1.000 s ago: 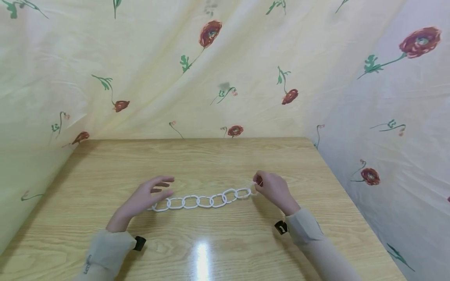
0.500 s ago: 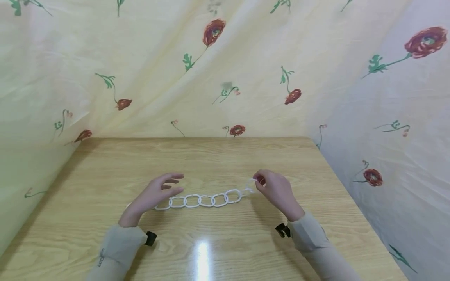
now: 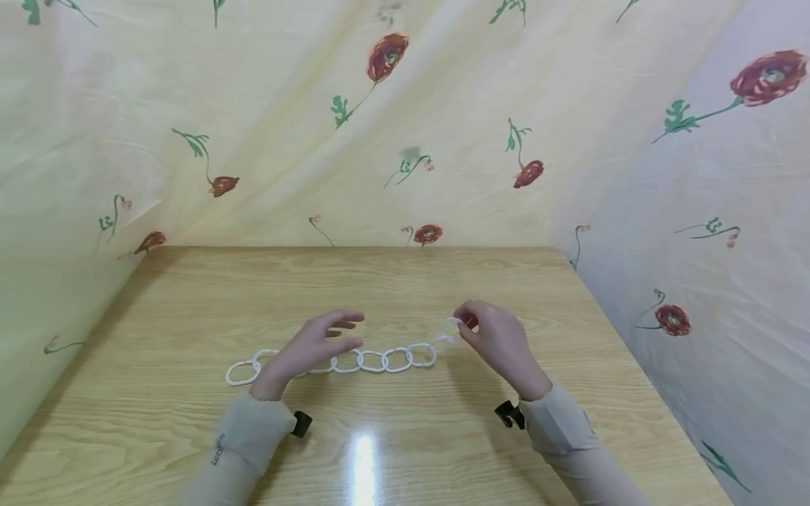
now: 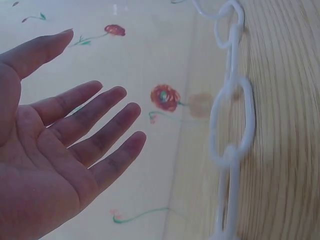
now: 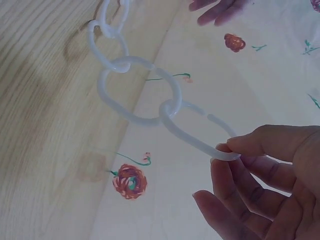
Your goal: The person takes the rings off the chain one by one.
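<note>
Right grip pinches the white chain, trailing toward nine o'clock; left grip, loosely spread, has shifted toward three o'clock.

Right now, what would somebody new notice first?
Probably the white chain across the table, its right end held up by the right hand. The left hand hovers open over the chain. Behind, big red flowers stand out on the pale cloth.

Wood-grain tabletop with a white link chain
Its oval links run across the pale-brown surface, right end raised off it; a glare streak shines in the foreground.
</note>
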A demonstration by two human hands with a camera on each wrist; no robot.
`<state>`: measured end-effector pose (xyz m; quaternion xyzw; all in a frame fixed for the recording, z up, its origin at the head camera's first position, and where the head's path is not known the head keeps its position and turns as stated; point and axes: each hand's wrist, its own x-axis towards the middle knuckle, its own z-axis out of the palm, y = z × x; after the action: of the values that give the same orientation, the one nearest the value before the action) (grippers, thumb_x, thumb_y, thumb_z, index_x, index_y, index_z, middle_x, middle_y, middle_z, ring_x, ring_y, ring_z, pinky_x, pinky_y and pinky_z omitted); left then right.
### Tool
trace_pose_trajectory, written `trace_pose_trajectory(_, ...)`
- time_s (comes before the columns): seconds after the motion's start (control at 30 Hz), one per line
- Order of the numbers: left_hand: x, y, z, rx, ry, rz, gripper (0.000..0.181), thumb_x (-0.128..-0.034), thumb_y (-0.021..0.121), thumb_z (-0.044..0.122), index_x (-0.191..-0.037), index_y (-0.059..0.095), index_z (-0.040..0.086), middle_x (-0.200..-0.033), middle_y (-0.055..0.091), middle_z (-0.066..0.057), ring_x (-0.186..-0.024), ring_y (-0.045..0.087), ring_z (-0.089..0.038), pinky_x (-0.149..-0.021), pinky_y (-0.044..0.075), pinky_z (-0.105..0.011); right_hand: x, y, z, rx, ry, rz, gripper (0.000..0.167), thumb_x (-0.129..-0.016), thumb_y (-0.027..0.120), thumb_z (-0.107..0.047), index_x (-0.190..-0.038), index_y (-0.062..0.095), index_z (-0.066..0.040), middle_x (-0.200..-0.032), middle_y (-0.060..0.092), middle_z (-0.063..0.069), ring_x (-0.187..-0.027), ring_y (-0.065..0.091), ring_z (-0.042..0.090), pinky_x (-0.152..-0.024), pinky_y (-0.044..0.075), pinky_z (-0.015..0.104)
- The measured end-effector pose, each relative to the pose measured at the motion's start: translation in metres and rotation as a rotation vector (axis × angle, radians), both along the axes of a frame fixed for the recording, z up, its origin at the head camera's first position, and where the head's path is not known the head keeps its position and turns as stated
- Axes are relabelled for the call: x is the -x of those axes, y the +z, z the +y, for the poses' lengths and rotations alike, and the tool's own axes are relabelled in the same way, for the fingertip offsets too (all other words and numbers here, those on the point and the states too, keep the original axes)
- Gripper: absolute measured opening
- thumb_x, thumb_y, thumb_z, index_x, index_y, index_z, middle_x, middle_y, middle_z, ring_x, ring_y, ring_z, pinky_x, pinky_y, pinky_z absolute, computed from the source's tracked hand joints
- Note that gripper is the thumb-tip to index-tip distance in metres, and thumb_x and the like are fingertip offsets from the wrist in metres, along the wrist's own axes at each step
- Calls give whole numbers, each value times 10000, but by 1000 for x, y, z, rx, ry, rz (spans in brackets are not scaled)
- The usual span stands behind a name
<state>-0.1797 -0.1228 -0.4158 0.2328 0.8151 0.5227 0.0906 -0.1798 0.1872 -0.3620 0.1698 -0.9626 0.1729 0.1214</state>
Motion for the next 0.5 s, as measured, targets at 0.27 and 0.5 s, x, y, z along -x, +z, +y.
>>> trace_pose_trajectory(0.27, 8, -2, 23, 4, -27, -7, 499, -956, 615, 221, -1387, 474, 12, -1421, 513, -174, -1285, 499, -373, -1086, 410, -538, -3, 6, -2, 1, 16, 5, 74, -844, 687, -55, -905, 717, -84, -811, 722, 38, -699, 671, 157, -503, 467, 237)
trace_pose_trajectory(0.5, 19, -3, 47, -37, -55, -45, 538, -941, 641, 241, -1396, 467, 10, -1439, 500, -154, -1313, 481, -343, -1123, 375, -524, -4, 10, -7, -16, 31, 15, 63, -850, 697, -78, -908, 719, -89, -819, 727, 35, -695, 676, 150, -495, 463, 220)
